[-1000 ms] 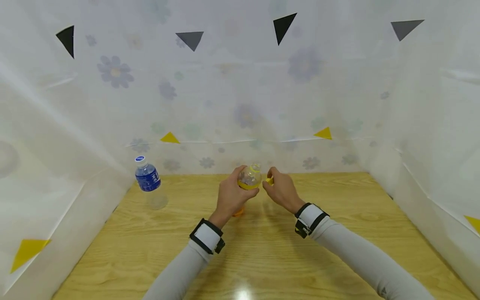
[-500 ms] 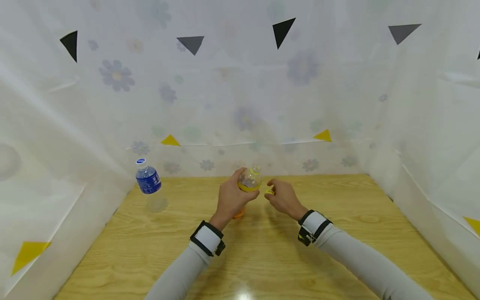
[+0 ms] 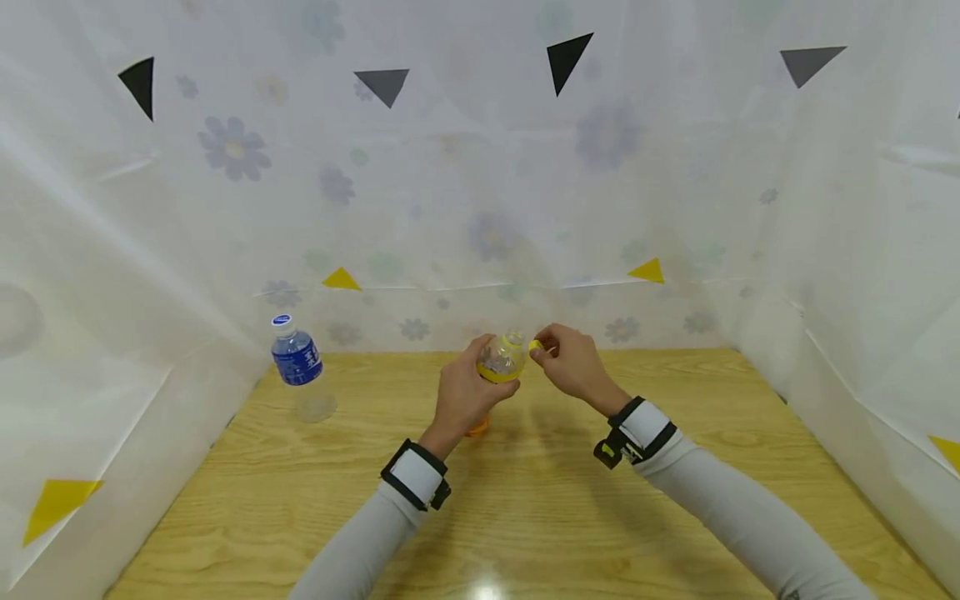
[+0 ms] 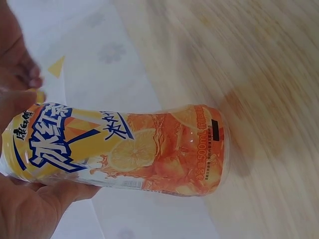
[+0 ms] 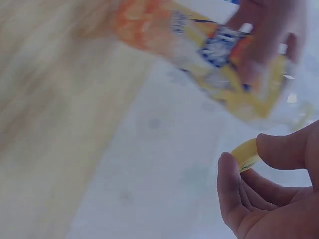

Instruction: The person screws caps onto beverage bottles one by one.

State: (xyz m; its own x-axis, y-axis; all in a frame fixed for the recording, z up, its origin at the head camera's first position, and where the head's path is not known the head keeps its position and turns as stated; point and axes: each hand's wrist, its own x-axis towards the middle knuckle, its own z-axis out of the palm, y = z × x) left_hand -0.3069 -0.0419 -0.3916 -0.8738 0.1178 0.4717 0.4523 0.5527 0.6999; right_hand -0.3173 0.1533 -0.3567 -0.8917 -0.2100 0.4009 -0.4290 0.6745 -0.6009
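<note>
My left hand (image 3: 467,392) grips a clear plastic iced tea bottle (image 3: 500,360) around its upper part. The bottle's neck is uncapped, and its orange and yellow label (image 4: 169,149) fills much of the left wrist view. In the head view my hand hides most of the lower bottle. My right hand (image 3: 576,365) pinches a yellow bottle cap (image 5: 245,153) between thumb and fingertips. That cap is just right of the bottle's neck, apart from it.
A water bottle (image 3: 297,362) with a blue label and white cap stands upright at the table's back left. The wooden table (image 3: 525,517) is bounded by pale flowered sheeting (image 3: 480,167) at the back and sides.
My right hand dipped slightly, then rose with the yellow cap to the level of the bottle's neck. My left hand holds the bottle in nearly the same spot.
</note>
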